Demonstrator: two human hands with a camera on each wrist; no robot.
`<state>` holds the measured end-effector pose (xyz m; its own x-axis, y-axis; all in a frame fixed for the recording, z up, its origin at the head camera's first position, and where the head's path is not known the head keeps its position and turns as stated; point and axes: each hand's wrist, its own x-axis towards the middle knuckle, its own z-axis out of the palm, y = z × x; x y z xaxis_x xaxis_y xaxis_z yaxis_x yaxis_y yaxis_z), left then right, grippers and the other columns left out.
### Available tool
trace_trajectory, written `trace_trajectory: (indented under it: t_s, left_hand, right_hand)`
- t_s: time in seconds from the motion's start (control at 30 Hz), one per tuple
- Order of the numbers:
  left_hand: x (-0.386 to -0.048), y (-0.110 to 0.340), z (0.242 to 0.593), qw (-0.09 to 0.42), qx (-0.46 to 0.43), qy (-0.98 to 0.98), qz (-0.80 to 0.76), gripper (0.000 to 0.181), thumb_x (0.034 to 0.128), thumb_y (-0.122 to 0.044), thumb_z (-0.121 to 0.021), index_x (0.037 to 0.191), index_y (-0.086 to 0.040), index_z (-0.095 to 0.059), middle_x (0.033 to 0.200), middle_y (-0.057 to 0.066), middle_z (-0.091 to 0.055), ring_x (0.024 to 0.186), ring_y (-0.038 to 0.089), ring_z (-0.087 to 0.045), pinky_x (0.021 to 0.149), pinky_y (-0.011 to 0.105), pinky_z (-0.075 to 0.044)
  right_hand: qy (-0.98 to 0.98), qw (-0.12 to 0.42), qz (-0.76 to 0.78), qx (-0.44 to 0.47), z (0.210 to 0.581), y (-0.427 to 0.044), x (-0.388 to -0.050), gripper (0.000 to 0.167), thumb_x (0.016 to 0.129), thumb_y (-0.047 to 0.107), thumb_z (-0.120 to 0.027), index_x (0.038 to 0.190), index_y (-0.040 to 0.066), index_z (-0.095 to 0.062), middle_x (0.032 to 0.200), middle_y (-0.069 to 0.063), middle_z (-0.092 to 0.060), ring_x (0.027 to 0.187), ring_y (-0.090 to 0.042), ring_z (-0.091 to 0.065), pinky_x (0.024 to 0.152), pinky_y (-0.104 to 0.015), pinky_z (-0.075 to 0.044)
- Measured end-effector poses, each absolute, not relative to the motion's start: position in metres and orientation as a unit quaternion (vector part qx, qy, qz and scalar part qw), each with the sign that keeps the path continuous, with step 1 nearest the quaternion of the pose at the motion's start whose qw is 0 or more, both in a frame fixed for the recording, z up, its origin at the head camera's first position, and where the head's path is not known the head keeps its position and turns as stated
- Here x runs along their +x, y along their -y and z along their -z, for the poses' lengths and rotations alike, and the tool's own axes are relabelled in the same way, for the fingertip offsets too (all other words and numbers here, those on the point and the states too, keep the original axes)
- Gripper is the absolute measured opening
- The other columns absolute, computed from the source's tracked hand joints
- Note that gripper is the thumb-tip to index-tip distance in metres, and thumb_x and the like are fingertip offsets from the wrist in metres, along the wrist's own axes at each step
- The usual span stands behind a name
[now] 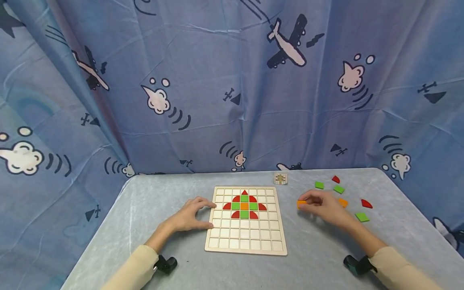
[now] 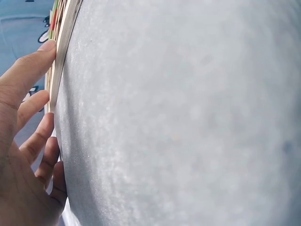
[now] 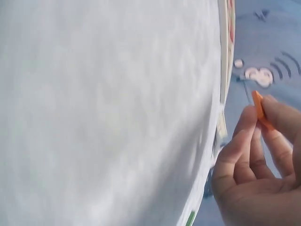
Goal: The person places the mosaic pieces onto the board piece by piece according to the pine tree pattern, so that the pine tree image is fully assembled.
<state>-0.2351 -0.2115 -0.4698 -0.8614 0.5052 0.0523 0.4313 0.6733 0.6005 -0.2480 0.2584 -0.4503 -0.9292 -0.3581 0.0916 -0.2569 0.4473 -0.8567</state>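
Observation:
A pale wooden grid board (image 1: 244, 244) lies on the table, with red, green and orange pieces set in its upper middle squares. My left hand (image 1: 188, 215) touches the board's left edge, thumb and fingers spread; the left wrist view shows the fingertips of the hand (image 2: 33, 127) against the board's side (image 2: 61, 61). To the right of the board, my right hand (image 1: 326, 207) pinches an orange piece (image 1: 301, 204) above the table. In the right wrist view the orange piece (image 3: 261, 112) is between thumb and finger of the right hand (image 3: 258, 165).
Loose green pieces (image 1: 362, 217), red pieces (image 1: 366, 203) and an orange piece (image 1: 342, 202) lie around and beyond the right hand. A small patterned card (image 1: 280, 178) lies behind the board. A patterned blue curtain (image 1: 203, 80) hangs behind the table (image 1: 163, 193).

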Motion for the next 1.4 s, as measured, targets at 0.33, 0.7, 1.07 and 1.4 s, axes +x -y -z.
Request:
trace_trajectory:
  t_s: [0.33, 0.7, 1.07, 1.4]
  left_hand:
    - [-0.235, 0.211, 0.470, 0.057, 0.258, -0.912, -0.315, 0.062, 0.0825, -0.041, -0.085, 0.136, -0.018, -0.064, 0.139, 0.006, -0.051, 0.128, 0.033, -0.042, 0.103, 0.059, -0.034]
    - [-0.236, 0.210, 0.468, 0.059, 0.260, -0.911, -0.314, 0.063, 0.0825, -0.041, -0.086, 0.136, -0.017, -0.064, 0.139, 0.006, -0.051, 0.128, 0.033, -0.042, 0.104, 0.059, -0.034]
    - [-0.236, 0.211, 0.469, 0.059, 0.258, -0.913, -0.311, 0.062, 0.0825, -0.041, -0.085, 0.136, -0.017, -0.064, 0.139, 0.006, -0.051, 0.128, 0.033, -0.042, 0.104, 0.059, -0.034]
    - [-0.235, 0.212, 0.469, 0.062, 0.259, -0.910, -0.318, 0.062, 0.0825, -0.040, -0.086, 0.135, -0.017, -0.064, 0.139, 0.006, -0.051, 0.128, 0.034, -0.042, 0.104, 0.059, -0.034]
  right_hand:
    - [-0.840, 0.091, 0.485, -0.225, 0.448, -0.230, -0.242, 0.023, 0.094, 0.011, -0.074, 0.113, -0.002, -0.070, 0.097, -0.009, -0.071, 0.083, -0.027, -0.067, 0.070, -0.032, -0.056]
    - [-0.812, 0.099, 0.525, -0.236, 0.448, -0.208, -0.235, 0.016, 0.093, 0.008, -0.075, 0.104, -0.002, -0.069, 0.090, -0.012, -0.070, 0.079, -0.028, -0.067, 0.069, -0.036, -0.057]
    - [-0.809, 0.097, 0.527, -0.244, 0.449, -0.172, -0.233, 0.011, 0.089, 0.005, -0.078, 0.096, 0.000, -0.071, 0.086, -0.009, -0.068, 0.074, -0.024, -0.063, 0.063, -0.030, -0.055]
    - [-0.779, 0.128, 0.559, -0.253, 0.456, -0.132, -0.234, 0.008, 0.088, -0.003, -0.076, 0.094, -0.005, -0.071, 0.079, -0.011, -0.065, 0.063, -0.026, -0.062, 0.055, -0.035, -0.055]
